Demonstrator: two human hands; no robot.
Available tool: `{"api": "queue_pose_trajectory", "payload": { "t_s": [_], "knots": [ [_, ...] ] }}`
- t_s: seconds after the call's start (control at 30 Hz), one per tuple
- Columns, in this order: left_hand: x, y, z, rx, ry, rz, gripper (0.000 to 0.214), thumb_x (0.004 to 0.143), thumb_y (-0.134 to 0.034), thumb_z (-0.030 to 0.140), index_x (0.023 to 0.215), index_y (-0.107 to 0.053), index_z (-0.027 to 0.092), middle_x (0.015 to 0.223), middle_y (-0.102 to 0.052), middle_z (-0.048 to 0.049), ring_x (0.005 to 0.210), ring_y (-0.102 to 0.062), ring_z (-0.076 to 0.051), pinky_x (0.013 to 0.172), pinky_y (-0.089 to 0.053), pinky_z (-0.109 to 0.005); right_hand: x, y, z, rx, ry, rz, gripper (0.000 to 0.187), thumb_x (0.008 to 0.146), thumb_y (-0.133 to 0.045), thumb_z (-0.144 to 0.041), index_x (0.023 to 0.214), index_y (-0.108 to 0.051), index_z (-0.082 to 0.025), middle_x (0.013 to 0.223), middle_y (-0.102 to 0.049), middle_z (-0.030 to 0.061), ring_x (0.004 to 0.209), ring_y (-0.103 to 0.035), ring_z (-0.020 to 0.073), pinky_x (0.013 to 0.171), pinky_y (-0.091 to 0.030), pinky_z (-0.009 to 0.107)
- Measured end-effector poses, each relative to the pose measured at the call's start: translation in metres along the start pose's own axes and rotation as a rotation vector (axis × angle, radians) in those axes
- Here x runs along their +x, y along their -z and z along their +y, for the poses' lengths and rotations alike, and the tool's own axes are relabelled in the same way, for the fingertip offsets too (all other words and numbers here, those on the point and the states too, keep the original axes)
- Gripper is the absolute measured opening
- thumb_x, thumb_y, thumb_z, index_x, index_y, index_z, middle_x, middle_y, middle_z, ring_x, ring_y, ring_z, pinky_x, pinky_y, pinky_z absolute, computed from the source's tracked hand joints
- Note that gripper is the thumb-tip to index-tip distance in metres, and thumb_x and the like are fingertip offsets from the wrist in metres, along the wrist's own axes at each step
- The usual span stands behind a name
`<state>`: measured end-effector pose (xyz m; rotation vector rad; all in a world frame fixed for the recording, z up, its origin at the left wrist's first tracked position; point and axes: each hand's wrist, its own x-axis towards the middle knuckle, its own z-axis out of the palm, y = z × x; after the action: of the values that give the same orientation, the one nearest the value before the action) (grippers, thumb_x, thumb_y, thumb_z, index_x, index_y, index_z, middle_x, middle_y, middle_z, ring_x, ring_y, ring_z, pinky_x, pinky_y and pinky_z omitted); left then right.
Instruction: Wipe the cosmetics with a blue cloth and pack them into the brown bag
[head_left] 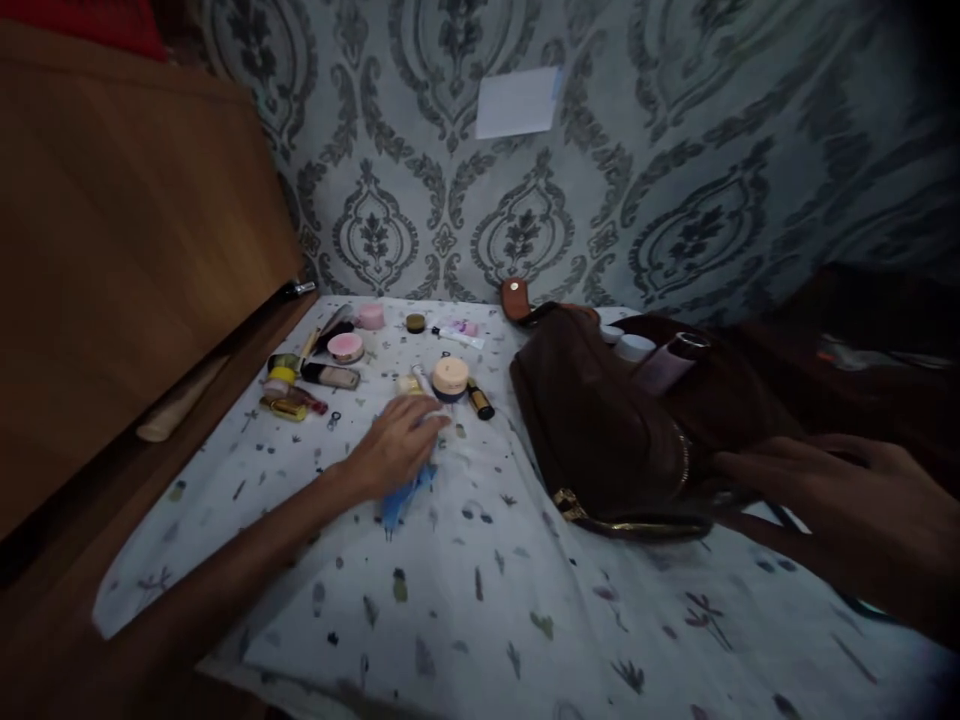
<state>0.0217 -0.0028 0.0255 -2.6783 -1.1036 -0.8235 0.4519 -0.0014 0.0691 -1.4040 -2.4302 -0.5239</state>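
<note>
My left hand (401,445) is closed over a crumpled blue piece of thin material (409,497), partly hidden under the palm. Just beyond its fingers stand a round cream-lidded jar (450,378) and a small black-and-gold bottle (480,400). A dark brown leather bag (600,410) lies open on its side at the right, its gold zip facing me. Fingers of my right hand (847,500) are closed on the bag's near right edge. Inside the bag's mouth show a pale bottle with a dark cap (675,360) and a white round lid (634,347).
Several cosmetics lie at the left: a pink compact (346,347), a foundation bottle (330,375), a gold tube (283,407). Behind them are a pink jar (370,316) and a white tube (459,335). A wooden cabinet (135,230) borders the patterned cloth (450,600); patterned wallpaper rises behind.
</note>
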Motion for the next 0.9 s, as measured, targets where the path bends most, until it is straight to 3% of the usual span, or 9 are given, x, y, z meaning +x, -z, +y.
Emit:
{"api": "queue_pose_trajectory", "payload": {
  "t_s": [0.1,0.23,0.37,0.47,0.57,0.73,0.9],
  "knots": [
    [-0.011,0.003,-0.029,0.169,0.224,0.028,0.028,0.096,-0.04,0.017,0.116,-0.059,0.013,0.118,-0.064,-0.0152,0.114,-0.056,-0.027,0.099,-0.045,-0.046,-0.006,-0.001,0.001,0.015,0.177,-0.014,0.07,0.085,-0.027,-0.082,0.099,-0.073,-0.031,0.085,-0.076,0.0106,0.078,-0.07,0.0266,0.075,-0.043,0.046],
    [-0.024,0.008,-0.062,0.434,0.547,-0.028,0.034,0.096,-0.039,0.02,0.121,-0.058,0.008,0.129,-0.06,-0.0219,0.124,-0.051,-0.035,0.105,-0.037,-0.055,-0.003,0.022,-0.027,-0.026,0.131,0.042,0.065,0.092,-0.03,-0.073,0.107,-0.071,-0.026,0.084,-0.076,0.0119,0.074,-0.069,0.0271,0.067,-0.044,0.044],
    [-0.038,0.009,-0.081,0.523,0.654,-0.108,0.04,0.099,-0.03,0.021,0.123,-0.057,0.007,0.14,-0.053,-0.0247,0.135,-0.041,-0.038,0.108,-0.028,-0.065,0.012,0.054,-0.081,0.026,0.201,0.217,0.038,0.101,-0.039,-0.048,0.105,-0.065,-0.021,0.089,-0.074,0.0113,0.081,-0.068,0.0239,0.069,-0.049,0.04],
    [-0.044,0.007,-0.087,0.515,0.682,-0.156,0.043,0.097,-0.025,0.016,0.128,-0.055,0.006,0.14,-0.054,-0.0242,0.137,-0.039,-0.037,0.109,-0.024,-0.067,0.023,0.063,-0.124,0.226,0.219,0.345,0.015,0.098,-0.052,-0.028,0.106,-0.063,-0.02,0.103,-0.07,0.0122,0.097,-0.066,0.0236,0.082,-0.051,0.039],
    [-0.046,0.006,-0.088,0.52,0.683,-0.196,0.049,0.094,-0.024,0.008,0.136,-0.049,0.006,0.14,-0.053,-0.0241,0.136,-0.04,-0.036,0.109,-0.023,-0.068,0.034,0.051,-0.164,0.455,0.289,0.253,0.014,0.096,-0.052,-0.016,0.106,-0.062,-0.019,0.104,-0.069,0.0107,0.101,-0.064,0.0229,0.086,-0.052,0.038],
    [-0.044,0.014,-0.089,0.594,0.68,-0.261,0.049,0.091,-0.03,0.009,0.136,-0.05,0.011,0.127,-0.058,-0.0236,0.12,-0.05,-0.038,0.099,-0.036,-0.063,0.056,0.005,-0.219,0.756,0.371,0.005,0.013,0.094,-0.052,-0.014,0.097,-0.065,-0.016,0.092,-0.069,0.0089,0.091,-0.063,0.0215,0.083,-0.052,0.036],
    [-0.044,0.022,-0.089,0.615,0.651,-0.252,0.038,0.089,-0.036,0.009,0.118,-0.06,0.013,0.12,-0.06,-0.02,0.116,-0.052,-0.036,0.092,-0.042,-0.05,0.074,-0.038,-0.257,0.973,0.217,-0.109,0.014,0.086,-0.061,-0.009,0.094,-0.069,-0.017,0.091,-0.07,0.006,0.089,-0.064,0.0201,0.083,-0.052,0.031]
  ]
}}
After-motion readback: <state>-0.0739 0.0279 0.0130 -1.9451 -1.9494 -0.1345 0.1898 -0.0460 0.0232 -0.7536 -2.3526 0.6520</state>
